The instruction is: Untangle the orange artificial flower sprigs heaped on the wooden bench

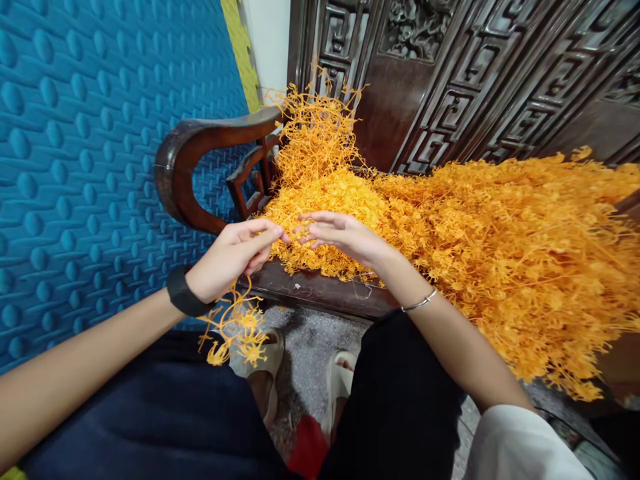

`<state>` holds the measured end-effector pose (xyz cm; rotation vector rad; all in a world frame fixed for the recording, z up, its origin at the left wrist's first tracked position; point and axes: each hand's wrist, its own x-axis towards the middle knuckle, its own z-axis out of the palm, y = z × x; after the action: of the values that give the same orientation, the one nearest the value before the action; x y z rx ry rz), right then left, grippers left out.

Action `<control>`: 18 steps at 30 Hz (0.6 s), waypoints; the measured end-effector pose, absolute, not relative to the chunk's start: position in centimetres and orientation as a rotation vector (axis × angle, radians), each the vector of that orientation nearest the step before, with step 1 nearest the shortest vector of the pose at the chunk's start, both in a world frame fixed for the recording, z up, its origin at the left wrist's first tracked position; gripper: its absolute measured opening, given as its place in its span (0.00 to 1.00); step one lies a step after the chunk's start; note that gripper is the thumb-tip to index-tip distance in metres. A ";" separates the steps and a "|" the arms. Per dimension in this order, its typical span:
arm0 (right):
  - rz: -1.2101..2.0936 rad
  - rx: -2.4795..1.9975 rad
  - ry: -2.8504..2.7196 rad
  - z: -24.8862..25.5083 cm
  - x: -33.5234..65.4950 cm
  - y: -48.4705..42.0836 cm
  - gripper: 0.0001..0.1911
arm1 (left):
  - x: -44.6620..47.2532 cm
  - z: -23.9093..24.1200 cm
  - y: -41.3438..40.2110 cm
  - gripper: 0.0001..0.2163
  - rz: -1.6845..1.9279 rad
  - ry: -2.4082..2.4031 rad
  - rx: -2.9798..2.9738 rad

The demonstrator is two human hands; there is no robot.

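In the head view, the left hand [245, 257] is mostly closed, thumb against forefinger, the other fingers curled; a small bunch of orange flower-headed stems [243, 330] hangs from its grasp, at 6 o'clock from the palm. Whether anything finer sits between the fingertips cannot be told. The right hand [345, 239] faces it at 3 o'clock, just beside it, fingers loosely parted and slightly bent, with no grip visible on anything.

Behind both hands, a heap of orange flower-headed stems [490, 233] covers the dark wooden bench [320, 290], spreading from 12 round to 4 o'clock of the view. The curved armrest [175, 167] stands at 10 o'clock, the carved backrest [425, 100] between 1 and 2. A blue textured mat [85, 160] fills 9 to 11 o'clock. Pale sandals [339, 383] show near 6 o'clock.
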<state>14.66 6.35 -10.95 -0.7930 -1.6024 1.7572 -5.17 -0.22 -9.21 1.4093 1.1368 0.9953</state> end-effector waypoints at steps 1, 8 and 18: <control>1.803 -0.781 -1.547 -11.1 13.9 5.9 0.16 | -5.2 -9.2 -0.2 0.07 0.999 1.137 1.406; 1.538 -0.847 -1.503 -11.6 13.9 6.2 0.08 | -5.7 -9.2 -0.5 0.09 0.996 1.165 1.431; 1.160 -0.966 -1.765 -10.5 15.5 6.8 0.10 | -5.6 -9.9 -1.1 0.12 0.849 1.186 1.418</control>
<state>15.46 6.81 -10.53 -0.9664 -1.7650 1.1602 -5.59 -1.13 -9.86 1.4181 1.1864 0.8492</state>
